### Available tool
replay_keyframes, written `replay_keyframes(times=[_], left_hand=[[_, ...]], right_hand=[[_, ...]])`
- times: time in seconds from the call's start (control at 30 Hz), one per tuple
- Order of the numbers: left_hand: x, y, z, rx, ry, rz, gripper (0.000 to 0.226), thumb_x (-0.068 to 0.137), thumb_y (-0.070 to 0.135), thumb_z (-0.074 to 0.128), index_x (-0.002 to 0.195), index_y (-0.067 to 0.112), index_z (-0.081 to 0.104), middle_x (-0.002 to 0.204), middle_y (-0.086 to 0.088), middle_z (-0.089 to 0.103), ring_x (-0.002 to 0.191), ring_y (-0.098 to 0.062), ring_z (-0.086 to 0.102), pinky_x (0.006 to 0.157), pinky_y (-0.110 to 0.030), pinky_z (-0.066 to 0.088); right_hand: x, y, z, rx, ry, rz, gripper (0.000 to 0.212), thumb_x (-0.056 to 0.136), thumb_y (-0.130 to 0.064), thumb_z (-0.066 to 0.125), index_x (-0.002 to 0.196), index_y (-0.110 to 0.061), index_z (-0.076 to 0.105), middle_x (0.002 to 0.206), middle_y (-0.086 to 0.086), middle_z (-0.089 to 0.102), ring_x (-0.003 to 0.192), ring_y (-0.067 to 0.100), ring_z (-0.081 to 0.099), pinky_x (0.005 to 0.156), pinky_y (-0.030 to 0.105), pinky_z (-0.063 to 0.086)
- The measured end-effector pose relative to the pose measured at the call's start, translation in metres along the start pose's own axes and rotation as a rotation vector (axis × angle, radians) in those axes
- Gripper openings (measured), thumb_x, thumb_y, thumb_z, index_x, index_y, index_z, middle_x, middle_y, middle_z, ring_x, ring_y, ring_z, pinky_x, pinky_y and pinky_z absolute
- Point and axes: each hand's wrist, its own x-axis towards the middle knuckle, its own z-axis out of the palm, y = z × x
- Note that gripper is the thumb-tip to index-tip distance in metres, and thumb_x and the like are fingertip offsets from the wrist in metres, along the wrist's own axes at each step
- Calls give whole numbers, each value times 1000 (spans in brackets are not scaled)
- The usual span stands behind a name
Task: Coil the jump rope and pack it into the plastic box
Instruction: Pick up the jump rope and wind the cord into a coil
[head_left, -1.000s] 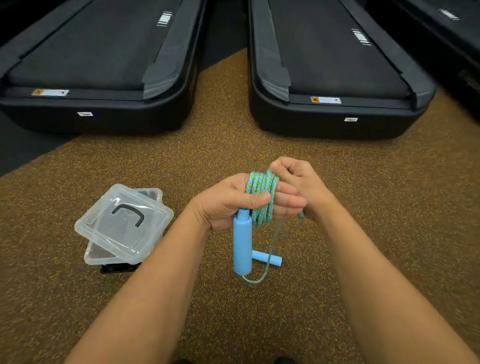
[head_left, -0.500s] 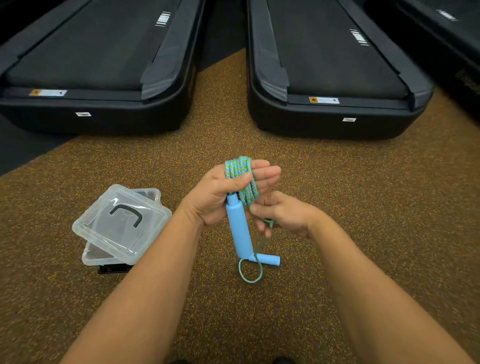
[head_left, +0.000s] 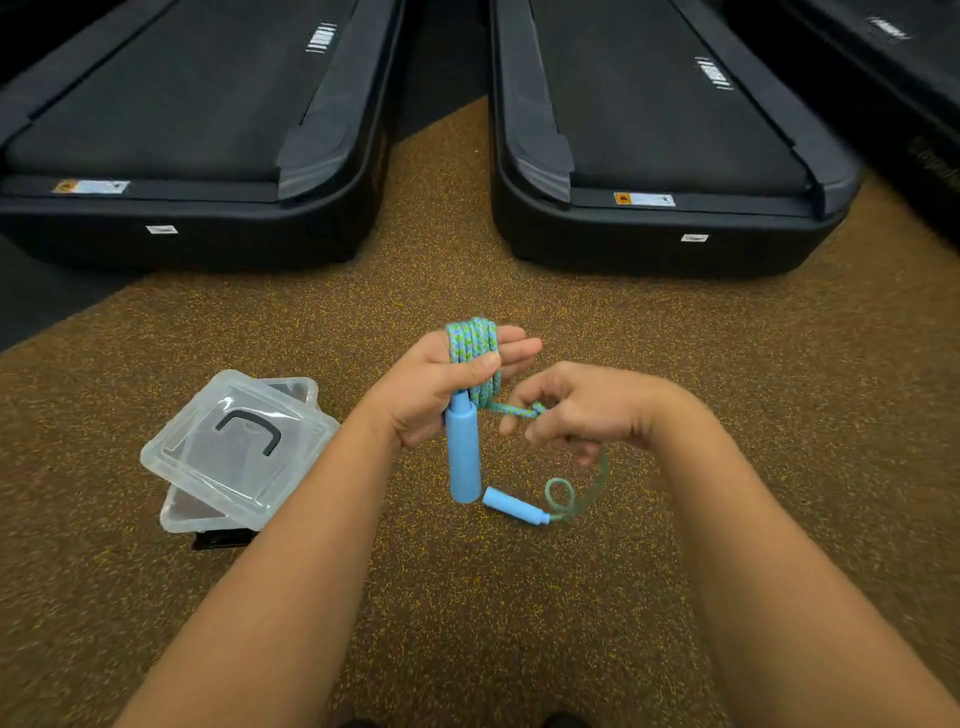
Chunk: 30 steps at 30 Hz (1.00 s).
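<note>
The blue-green jump rope (head_left: 474, 347) is wound in several turns around my left hand (head_left: 436, 392). That hand also grips one light blue handle (head_left: 462, 452), which hangs down from it. To the right, my right hand (head_left: 582, 410) pinches the free strand of rope between thumb and fingers. The strand loops down to the second blue handle (head_left: 514, 505), which lies on the floor. The clear plastic box (head_left: 192, 512) sits on the floor to the left, its lid (head_left: 236, 447) resting askew on top.
Brown speckled rubber floor (head_left: 467, 597) lies all around. The rear ends of two black treadmills (head_left: 182, 218) (head_left: 665, 228) stand ahead, with a gap of floor between them. A third dark machine edge (head_left: 924, 130) is at the far right.
My right hand has moved from under the coil out to the right, drawing the free strand sideways. The floor handle has shifted and the loose loop now lies to its right.
</note>
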Motion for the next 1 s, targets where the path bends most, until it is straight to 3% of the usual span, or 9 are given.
replay_keyframes(times=[0.23, 0.33, 0.4, 0.5, 0.6, 0.67, 0.73, 0.87, 1.0], left_hand=[[1, -5, 4, 71, -25, -50, 42, 83, 2, 51, 125, -5, 50, 105, -8, 71, 93, -18, 68, 79, -28, 54], [1, -5, 4, 68, -23, -56, 41, 83, 2, 51, 123, -5, 51, 101, -8, 71, 89, -17, 68, 78, -27, 54], [0, -5, 4, 103, -43, -55, 35, 84, 3, 51, 118, -1, 55, 95, -4, 72, 86, -13, 68, 77, -24, 54], [-2, -6, 8, 140, -92, -76, 22, 85, 5, 53, 105, 2, 60, 85, -2, 72, 80, -12, 68, 73, -21, 52], [-1, -8, 10, 92, -113, -104, 23, 87, 8, 56, 108, 1, 59, 95, -8, 72, 89, -19, 70, 82, -27, 54], [0, -10, 7, 65, -142, -122, 29, 88, 3, 49, 117, -1, 56, 106, -16, 69, 100, -32, 67, 97, -41, 50], [1, -11, 5, 98, -159, -140, 37, 88, 3, 47, 123, -4, 51, 112, -23, 65, 105, -38, 63, 102, -47, 44], [2, -14, 3, 165, -184, -168, 34, 88, 4, 47, 120, -7, 50, 102, -18, 70, 93, -29, 69, 90, -34, 51], [1, -17, 1, 223, -200, -168, 23, 88, 4, 49, 109, -3, 56, 84, -9, 72, 78, -22, 69, 80, -28, 52]], right_hand=[[-17, -21, -5, -139, 79, -40, 20, 85, -9, 50, 77, -27, 55, 53, 5, 55, 39, 13, 43, 45, 24, 40], [-19, -27, -6, -111, 61, -27, 14, 89, -14, 50, 83, -10, 61, 56, 10, 59, 35, 12, 42, 43, 21, 40], [-19, -28, -6, -86, 61, -25, 22, 92, -18, 51, 92, -1, 65, 57, 10, 61, 37, 16, 42, 43, 22, 42], [-17, -28, -8, -169, 148, -46, 30, 94, -35, 52, 82, -11, 66, 60, 3, 62, 43, 15, 50, 50, 27, 47], [-14, -27, -11, -251, 345, -114, 34, 85, -39, 64, 70, -9, 68, 55, 3, 62, 44, 9, 51, 46, 22, 46], [-12, -26, -12, -324, 485, -168, 40, 80, -42, 68, 57, -10, 64, 46, 2, 54, 41, 5, 43, 44, 18, 38], [-10, -24, -13, -389, 591, -184, 43, 76, -46, 70, 53, -11, 60, 45, 3, 50, 45, 9, 40, 47, 25, 36], [-9, -24, -15, -418, 681, -197, 29, 70, -43, 76, 71, -17, 65, 62, 0, 64, 64, 13, 55, 61, 28, 43], [-13, -24, -16, -491, 582, -242, 16, 76, -26, 73, 86, -34, 63, 66, -4, 65, 66, -1, 55, 66, 26, 42]])
